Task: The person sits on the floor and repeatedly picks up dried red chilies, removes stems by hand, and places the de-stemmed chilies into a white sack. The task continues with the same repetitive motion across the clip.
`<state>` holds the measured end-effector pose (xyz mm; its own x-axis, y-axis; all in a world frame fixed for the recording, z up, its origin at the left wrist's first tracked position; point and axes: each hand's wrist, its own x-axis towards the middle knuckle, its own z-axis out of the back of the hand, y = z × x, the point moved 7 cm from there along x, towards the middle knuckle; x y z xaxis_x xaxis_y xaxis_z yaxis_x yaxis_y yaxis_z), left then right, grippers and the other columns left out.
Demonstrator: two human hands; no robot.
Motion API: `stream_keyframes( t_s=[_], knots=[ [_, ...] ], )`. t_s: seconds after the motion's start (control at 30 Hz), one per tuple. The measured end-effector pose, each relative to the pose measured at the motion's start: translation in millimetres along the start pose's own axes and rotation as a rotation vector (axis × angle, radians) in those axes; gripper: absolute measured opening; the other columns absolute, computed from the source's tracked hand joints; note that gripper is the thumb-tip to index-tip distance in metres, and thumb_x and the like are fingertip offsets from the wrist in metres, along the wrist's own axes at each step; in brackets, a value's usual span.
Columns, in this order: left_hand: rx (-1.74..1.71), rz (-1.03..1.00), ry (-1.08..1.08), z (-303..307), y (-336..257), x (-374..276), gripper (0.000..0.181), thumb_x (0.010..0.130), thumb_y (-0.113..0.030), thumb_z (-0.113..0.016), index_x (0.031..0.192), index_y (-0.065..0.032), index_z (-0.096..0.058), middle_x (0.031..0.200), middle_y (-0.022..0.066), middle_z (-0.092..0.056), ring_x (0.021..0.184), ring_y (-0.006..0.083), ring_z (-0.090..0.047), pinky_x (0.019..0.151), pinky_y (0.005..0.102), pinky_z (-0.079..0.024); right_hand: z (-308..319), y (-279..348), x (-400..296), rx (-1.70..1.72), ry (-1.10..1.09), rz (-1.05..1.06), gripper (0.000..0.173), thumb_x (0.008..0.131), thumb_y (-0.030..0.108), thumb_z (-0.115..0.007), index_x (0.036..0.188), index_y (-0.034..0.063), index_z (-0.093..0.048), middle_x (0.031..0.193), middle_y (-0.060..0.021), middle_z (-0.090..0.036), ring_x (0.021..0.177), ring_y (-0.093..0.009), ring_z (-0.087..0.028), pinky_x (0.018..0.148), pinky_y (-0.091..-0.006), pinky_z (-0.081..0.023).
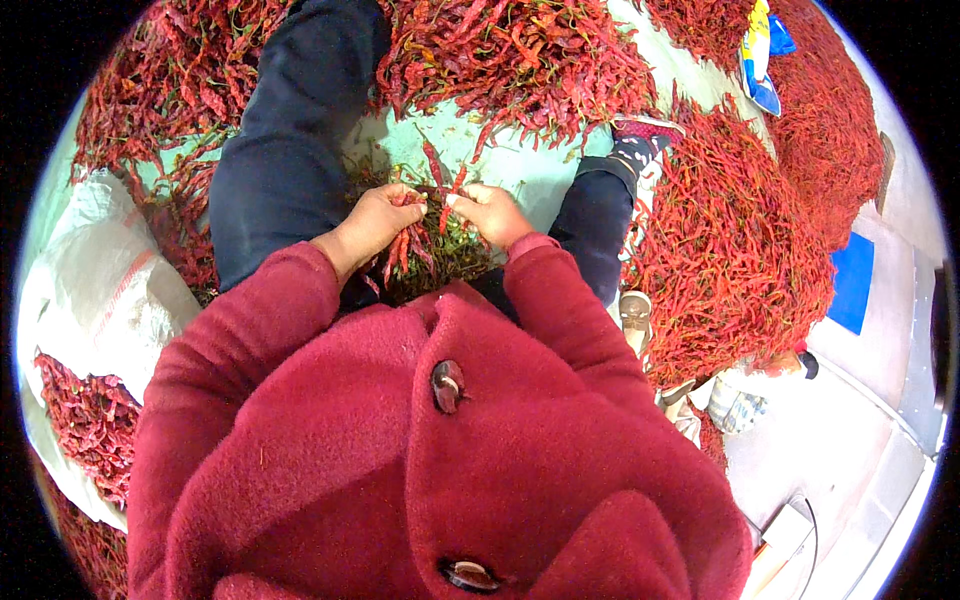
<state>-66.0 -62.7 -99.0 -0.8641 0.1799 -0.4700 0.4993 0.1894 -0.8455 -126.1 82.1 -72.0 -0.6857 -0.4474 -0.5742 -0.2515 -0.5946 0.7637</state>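
Observation:
Between my spread legs, both hands meet over a heap of green-brown chili stems (442, 277). My left hand (386, 217) grips a small bunch of dried red chilies (401, 251), which hang below its fingers. Close beside it, my right hand (491, 214) pinches a red chili (454, 196) between thumb and fingers. Another dark red chili (433, 161) stands up between the two hands; which hand holds it I cannot tell. Just beyond, a pale green sheet (450, 127) shows with loose bits on it.
A large pile of red chilies (517, 60) lies ahead, another chili heap (735, 247) to the right. A white woven sack (105, 262) stands at left. Farther right are a blue-and-yellow bag (759, 60), a brown shoe (636, 311) and a blue patch (853, 283) on the floor.

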Motion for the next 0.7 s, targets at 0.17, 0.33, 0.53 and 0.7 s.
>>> stream_keyframes(
  t_s=[0.17, 0.33, 0.53, 0.7],
  knots=[
    [-0.089, 0.029, 0.045, -3, -3, 0, 0.017, 0.088, -0.015, -0.054, 0.098, -0.0019, -0.057, 0.086, 0.0012, -0.059, 0.076, 0.0094, -0.053, 0.069, 0.0257, -0.046, -13, 16, -13, -0.034, 0.105, 0.116, 0.025, 0.086, 0.027, -0.058, 0.08, 0.0024, -0.059, 0.064, 0.0021, -0.052, 0.059, -0.007, -0.044, 0.054, -0.0261, -0.039],
    [-0.228, 0.057, 0.106, -8, -4, -5, 0.019, 0.088, -0.016, -0.055, 0.1, -0.0015, -0.058, 0.088, 0.003, -0.06, 0.077, 0.0107, -0.055, 0.068, 0.0266, -0.047, -31, 32, -22, -0.441, 0.13, 0.27, 0.024, 0.083, 0.026, -0.06, 0.084, 0.0019, -0.059, 0.063, -0.007, -0.054, 0.06, -0.011, -0.049, 0.058, -0.0303, -0.042],
    [-0.158, 0.057, 0.06, -5, -14, -10, 0.013, 0.084, -0.012, -0.06, 0.091, -0.0011, -0.061, 0.079, 0.0015, -0.06, 0.069, 0.0082, -0.053, 0.063, 0.0237, -0.045, -30, 56, -32, -0.432, 0.115, 0.392, 0.026, 0.081, 0.027, -0.062, 0.087, 0.0019, -0.061, 0.067, -0.0068, -0.057, 0.061, -0.011, -0.051, 0.058, -0.0296, -0.043],
    [-0.035, -0.001, 0.052, -5, -5, -6, 0.013, 0.082, -0.013, -0.062, 0.088, -0.0003, -0.061, 0.074, -0.0001, -0.058, 0.066, 0.0068, -0.05, 0.061, 0.0243, -0.043, -1, 43, -20, -0.096, 0.067, 0.066, 0.026, 0.082, 0.026, -0.061, 0.092, 0.0018, -0.062, 0.073, 0.0009, -0.057, 0.067, -0.007, -0.051, 0.06, -0.0248, -0.043]
  ],
)
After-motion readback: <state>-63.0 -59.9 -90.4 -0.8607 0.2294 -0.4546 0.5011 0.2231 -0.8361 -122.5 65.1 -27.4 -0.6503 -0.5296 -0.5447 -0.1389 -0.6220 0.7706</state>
